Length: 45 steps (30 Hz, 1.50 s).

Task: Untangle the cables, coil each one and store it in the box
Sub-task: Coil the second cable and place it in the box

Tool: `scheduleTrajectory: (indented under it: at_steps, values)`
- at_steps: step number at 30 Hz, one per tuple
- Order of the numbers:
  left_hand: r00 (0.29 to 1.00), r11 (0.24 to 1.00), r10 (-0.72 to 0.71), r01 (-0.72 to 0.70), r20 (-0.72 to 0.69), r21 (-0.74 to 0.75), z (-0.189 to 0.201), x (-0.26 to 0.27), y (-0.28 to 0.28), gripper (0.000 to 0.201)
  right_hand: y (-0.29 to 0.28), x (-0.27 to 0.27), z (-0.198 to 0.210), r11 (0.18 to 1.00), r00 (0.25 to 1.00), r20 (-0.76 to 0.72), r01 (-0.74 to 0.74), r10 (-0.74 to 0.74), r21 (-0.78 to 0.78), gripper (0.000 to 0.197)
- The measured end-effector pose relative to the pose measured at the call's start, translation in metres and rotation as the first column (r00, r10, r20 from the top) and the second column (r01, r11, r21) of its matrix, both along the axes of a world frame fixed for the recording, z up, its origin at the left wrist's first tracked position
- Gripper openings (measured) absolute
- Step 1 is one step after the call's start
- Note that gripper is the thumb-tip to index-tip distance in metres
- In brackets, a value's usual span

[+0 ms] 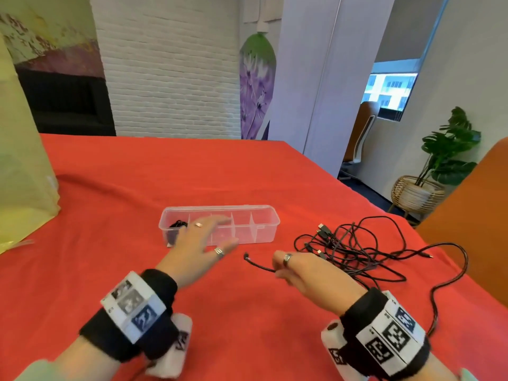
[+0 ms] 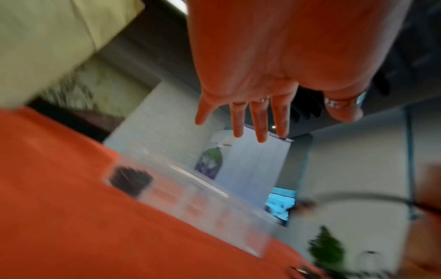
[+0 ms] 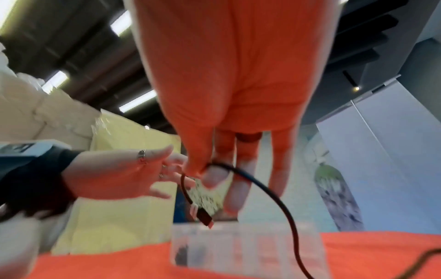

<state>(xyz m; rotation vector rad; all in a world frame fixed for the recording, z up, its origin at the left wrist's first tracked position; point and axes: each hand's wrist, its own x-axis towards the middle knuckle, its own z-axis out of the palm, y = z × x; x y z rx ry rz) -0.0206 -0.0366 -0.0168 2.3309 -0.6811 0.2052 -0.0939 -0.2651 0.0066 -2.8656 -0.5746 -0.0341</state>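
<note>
A clear plastic box with dividers lies on the red tablecloth; a coiled black cable sits in its leftmost compartment. My left hand hovers in front of the box, fingers spread, holding nothing. In the blurred left wrist view the left hand is open above the box. My right hand pinches a black cable near its free end. The right wrist view shows the right hand pinching the cable, its connector dangling. A tangle of black cables lies to the right.
A yellow-green translucent bag stands at the table's left. The table's right edge runs close behind the tangle, with an orange chair and a potted plant beyond it. One cable loop trails toward the near right.
</note>
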Motion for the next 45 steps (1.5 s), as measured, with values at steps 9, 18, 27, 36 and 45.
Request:
scheduleTrajectory:
  at_steps: [9,18,27,36,45]
  values:
    - [0.786,0.585,-0.398,-0.18,-0.474,-0.791,-0.001,-0.031,-0.015,0.025,0.034,0.048,-0.002,0.667,0.976,0.169,-0.037,-0.134,0.744,0.006]
    - [0.837,0.356,-0.39,-0.247,-0.384,-0.901,-0.025,-0.011,0.009,0.036,0.05,0.063,-0.045,0.923,0.956,-0.26,-0.023,0.132,0.384,0.023]
    - [0.804,0.588,-0.355,-0.205,-0.477,-0.783,-0.039,-0.014,0.0,0.03,0.08,0.029,-0.024,0.967,0.96,-0.128,-0.239,0.249,0.088,0.025]
    - [0.546,0.591,-0.648,-0.081,-0.532,-0.803,-0.026,-0.026,0.009,0.04,0.06,0.043,-0.015,0.76,0.969,0.248,-0.155,-0.008,0.631,0.02]
    - [0.741,0.27,-0.547,-0.286,-0.39,-0.92,-0.018,-0.018,0.007,0.036,0.069,0.041,-0.029,0.992,0.976,-0.181,-0.114,0.121,0.047,0.026]
